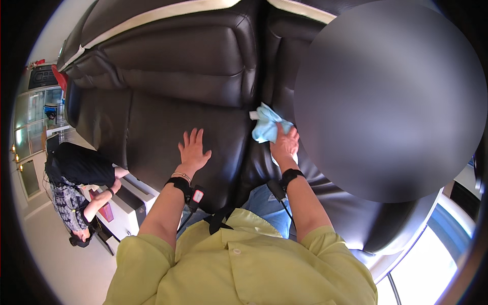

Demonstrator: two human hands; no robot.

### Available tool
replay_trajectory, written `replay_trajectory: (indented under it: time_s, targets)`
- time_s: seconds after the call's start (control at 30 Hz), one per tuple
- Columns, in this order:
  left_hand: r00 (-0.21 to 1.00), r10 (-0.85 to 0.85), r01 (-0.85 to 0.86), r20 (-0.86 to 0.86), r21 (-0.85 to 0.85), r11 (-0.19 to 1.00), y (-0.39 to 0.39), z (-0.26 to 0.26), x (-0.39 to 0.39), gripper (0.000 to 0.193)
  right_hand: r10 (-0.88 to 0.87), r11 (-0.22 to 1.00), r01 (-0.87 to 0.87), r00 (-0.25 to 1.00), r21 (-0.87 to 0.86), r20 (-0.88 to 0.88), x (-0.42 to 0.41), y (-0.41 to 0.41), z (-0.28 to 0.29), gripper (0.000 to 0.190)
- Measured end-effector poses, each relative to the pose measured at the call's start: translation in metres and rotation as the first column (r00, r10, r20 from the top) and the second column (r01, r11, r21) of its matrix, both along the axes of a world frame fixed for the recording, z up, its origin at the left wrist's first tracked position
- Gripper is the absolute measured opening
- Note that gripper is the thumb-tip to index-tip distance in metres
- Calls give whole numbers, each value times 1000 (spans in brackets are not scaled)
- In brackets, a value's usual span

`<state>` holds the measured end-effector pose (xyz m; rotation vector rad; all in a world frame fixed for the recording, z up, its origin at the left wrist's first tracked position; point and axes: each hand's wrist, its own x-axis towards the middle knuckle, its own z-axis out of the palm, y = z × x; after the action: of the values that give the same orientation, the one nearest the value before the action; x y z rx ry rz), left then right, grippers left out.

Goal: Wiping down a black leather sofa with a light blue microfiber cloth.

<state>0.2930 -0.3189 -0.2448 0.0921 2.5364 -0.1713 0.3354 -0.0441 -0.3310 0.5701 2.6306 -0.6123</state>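
Before me is a dark brown leather sofa (183, 91) with padded backrests and seams between its seat cushions. My left hand (193, 151) rests palm down on a seat cushion, fingers spread, holding nothing. To its right, my right hand (285, 143) grips a light blue cloth (267, 124) against the sofa, just right of the dark gap between two sections. A white tag sticks out from the cloth's left side. Part of the cloth is hidden under my fingers. Something white shows below my right palm; I cannot tell what it is.
At the left another person (72, 183) in a patterned top stands beside a white table (122, 217) with a box on it. A large blurred circle hides the sofa's right part. Wrist straps with devices and cables (196, 196) sit on both my arms.
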Motion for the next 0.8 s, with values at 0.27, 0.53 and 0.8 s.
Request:
replay_trajectory:
  time_s: [0.27, 0.53, 0.8]
  targets:
    - [901, 343, -310, 267, -158, 938, -19, -14, 1, 120, 315, 948, -296, 922, -115, 224, 62, -3, -9, 45]
    - [947, 106, -108, 304, -12, 994, -34, -24, 2, 122, 163, 970, -222, 892, 94, 422, 53, 3, -44, 45]
    - [970, 131, -142, 204, 40, 989, -74, -23, 1, 123, 88, 948, -215, 885, 234, 456, 42, 2, -61, 46]
